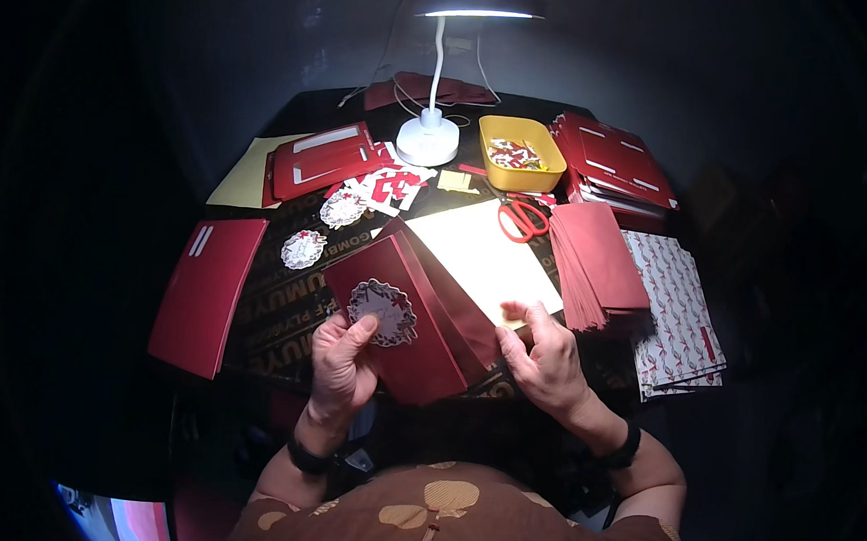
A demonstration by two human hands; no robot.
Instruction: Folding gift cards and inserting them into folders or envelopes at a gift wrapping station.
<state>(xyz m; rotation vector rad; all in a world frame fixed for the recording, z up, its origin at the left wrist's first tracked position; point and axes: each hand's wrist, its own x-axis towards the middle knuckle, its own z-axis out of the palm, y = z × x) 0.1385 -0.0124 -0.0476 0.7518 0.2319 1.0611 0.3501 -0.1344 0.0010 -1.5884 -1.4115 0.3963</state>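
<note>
My left hand (pixel 346 364) grips a dark red folded card (pixel 429 364) by its lower left side. A round wreath paper cutout (pixel 401 318) lies on the card's front under my left thumb. Beneath the card, a darker red paper piece (pixel 467 326) fans out to the right. My right hand (pixel 546 359) is beside that piece's right corner, thumb and fingers apart with nothing seen between them. Behind both hands lies a brightly lit pale yellow sheet (pixel 489 251). Red-handled scissors (pixel 524 222) rest at its upper right, their blades partly hidden from view.
A white desk lamp (pixel 427 141) stands at the back, beside a yellow bin (pixel 521 176) of paper scraps. Red envelopes (pixel 601 260), patterned sheets (pixel 675 303) and printed red sleeves (pixel 616 159) are stacked right. Red cards (pixel 207 297) and wreath cutouts (pixel 304 249) lie left.
</note>
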